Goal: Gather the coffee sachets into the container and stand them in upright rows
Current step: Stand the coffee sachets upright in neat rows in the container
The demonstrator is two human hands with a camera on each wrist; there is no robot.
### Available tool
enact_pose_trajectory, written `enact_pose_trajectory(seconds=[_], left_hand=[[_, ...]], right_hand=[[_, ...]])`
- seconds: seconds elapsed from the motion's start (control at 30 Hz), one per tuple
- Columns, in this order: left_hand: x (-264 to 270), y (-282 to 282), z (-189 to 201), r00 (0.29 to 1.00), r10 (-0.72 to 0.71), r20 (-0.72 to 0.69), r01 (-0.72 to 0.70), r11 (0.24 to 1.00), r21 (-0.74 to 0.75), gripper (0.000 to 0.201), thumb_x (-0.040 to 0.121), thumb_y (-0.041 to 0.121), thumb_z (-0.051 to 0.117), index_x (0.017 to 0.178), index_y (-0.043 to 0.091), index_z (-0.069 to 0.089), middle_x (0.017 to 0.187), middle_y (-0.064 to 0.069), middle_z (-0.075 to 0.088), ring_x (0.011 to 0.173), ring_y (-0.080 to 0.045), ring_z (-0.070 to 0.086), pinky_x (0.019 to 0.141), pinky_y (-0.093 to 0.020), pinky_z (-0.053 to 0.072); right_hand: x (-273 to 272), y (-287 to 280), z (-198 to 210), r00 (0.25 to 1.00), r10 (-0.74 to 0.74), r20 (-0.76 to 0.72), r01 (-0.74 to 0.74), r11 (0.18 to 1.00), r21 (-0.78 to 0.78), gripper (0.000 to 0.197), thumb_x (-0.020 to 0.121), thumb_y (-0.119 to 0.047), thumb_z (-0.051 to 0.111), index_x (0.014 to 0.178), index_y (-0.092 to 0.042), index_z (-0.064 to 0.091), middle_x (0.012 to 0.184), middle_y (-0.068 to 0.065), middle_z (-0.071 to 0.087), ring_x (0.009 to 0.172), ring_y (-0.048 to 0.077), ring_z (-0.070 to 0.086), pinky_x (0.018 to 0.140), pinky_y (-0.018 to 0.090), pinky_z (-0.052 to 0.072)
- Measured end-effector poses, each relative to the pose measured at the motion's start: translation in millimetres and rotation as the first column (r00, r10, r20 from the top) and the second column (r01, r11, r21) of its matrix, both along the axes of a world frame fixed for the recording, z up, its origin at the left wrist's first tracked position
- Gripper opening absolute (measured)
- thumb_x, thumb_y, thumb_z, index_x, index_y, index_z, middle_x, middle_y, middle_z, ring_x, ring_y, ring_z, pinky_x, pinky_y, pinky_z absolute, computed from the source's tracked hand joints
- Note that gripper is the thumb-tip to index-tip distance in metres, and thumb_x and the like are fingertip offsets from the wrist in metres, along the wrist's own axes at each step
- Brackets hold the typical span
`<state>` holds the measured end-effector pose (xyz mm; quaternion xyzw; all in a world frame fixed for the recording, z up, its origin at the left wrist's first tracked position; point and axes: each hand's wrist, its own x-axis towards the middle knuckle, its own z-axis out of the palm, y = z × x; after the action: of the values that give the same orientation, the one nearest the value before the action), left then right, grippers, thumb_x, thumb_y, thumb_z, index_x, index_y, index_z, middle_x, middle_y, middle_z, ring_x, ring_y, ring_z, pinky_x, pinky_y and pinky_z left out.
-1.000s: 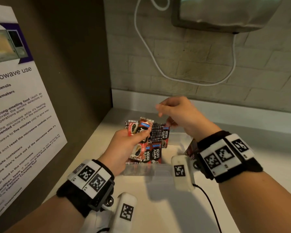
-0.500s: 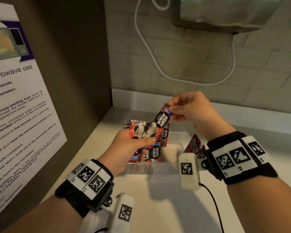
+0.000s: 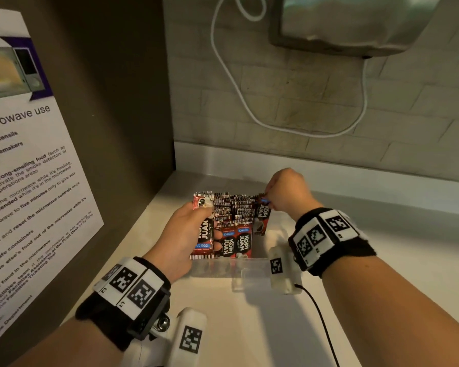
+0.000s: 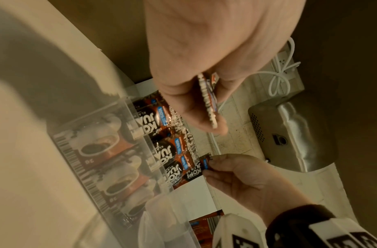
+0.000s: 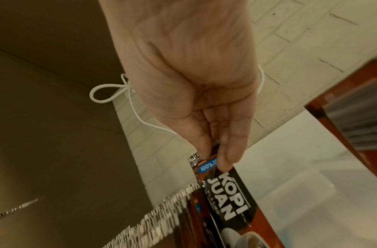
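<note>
In the middle of the head view I see my left hand [image 3: 182,234] gripping a small stack of coffee sachets [image 3: 204,229] between thumb and fingers, held against the left end of the rows. My right hand [image 3: 289,193] pinches the top edge of a single sachet [image 3: 261,217], standing upright at the right end of the packed rows [image 3: 232,215]. Those rows stand upright inside the clear container [image 3: 239,268], which sits on the pale table [image 3: 263,327] at centre frame. A microwave notice [image 3: 29,181] fills the left of the frame, and a white cable [image 3: 239,94] loops across the upper wall.
</note>
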<state>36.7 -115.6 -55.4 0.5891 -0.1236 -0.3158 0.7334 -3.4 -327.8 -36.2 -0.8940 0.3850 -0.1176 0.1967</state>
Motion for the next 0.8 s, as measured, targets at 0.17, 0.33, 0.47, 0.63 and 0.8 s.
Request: enact_pose_trajectory(seconds=[0.17, 0.33, 0.47, 0.63, 0.8], left_hand=[[1, 4, -1, 1.0, -0.008, 0.006, 0.008, 1.0, 0.007, 0.014, 0.097, 0.019, 0.056, 0.107, 0.012, 0.062, 0.078, -0.009, 0.067, 0.058, -0.015, 0.064, 0.049, -0.028, 0.054], [1, 4, -1, 1.0, -0.027, 0.008, 0.027, 1.0, 0.011, 0.015, 0.097, 0.02, 0.056, 0.108, 0.012, 0.063, 0.071, -0.006, 0.068, 0.058, -0.015, 0.063, 0.05, -0.029, 0.054], [1, 3, -2, 0.998, -0.056, 0.019, 0.055, 0.998, 0.039, 0.017, 0.097, 0.006, 0.047, 0.102, 0.009, 0.062, 0.069, -0.008, 0.067, 0.058, -0.017, 0.063, 0.052, -0.03, 0.055], [-1, 2, -2, 0.993, -0.113, 0.034, 0.111, 0.992, 0.061, 0.025, 0.095, 0.0, 0.045, 0.103, 0.011, 0.066, 0.084, -0.012, 0.07, 0.063, -0.017, 0.065, 0.054, -0.029, 0.058], [-2, 1, -2, 0.977, -0.207, 0.042, 0.202, 0.975, 0.095, 0.038, 0.091, -0.01, 0.04, 0.107, 0.015, 0.065, 0.093, -0.016, 0.071, 0.073, -0.019, 0.069, 0.06, -0.029, 0.059]], right_hand=[[5, -2, -12, 0.999, 0.017, -0.05, -0.016, 1.0, 0.005, 0.021, 0.088, -0.006, 0.054, 0.102, -0.003, 0.068, 0.093, 0.009, 0.066, 0.078, 0.023, 0.06, 0.053, 0.021, 0.043], [9, -8, -21, 1.0, 0.002, -0.03, -0.002, 1.0, 0.009, 0.015, 0.086, -0.004, 0.058, 0.096, -0.003, 0.069, 0.092, 0.01, 0.069, 0.079, 0.022, 0.065, 0.065, 0.029, 0.056], [12, -9, -24, 0.999, 0.032, -0.014, -0.032, 0.999, 0.011, 0.01, 0.086, -0.002, 0.06, 0.091, 0.001, 0.068, 0.09, 0.017, 0.069, 0.083, 0.031, 0.068, 0.076, 0.042, 0.059], [13, -11, -27, 0.998, 0.061, -0.016, -0.061, 0.998, 0.009, 0.009, 0.085, -0.003, 0.063, 0.091, 0.002, 0.067, 0.091, 0.018, 0.069, 0.084, 0.033, 0.068, 0.076, 0.042, 0.059], [5, -8, -19, 0.998, 0.059, 0.01, -0.059, 0.998, 0.007, 0.011, 0.085, -0.005, 0.064, 0.093, 0.001, 0.064, 0.091, 0.018, 0.069, 0.085, 0.034, 0.068, 0.075, 0.041, 0.058]])
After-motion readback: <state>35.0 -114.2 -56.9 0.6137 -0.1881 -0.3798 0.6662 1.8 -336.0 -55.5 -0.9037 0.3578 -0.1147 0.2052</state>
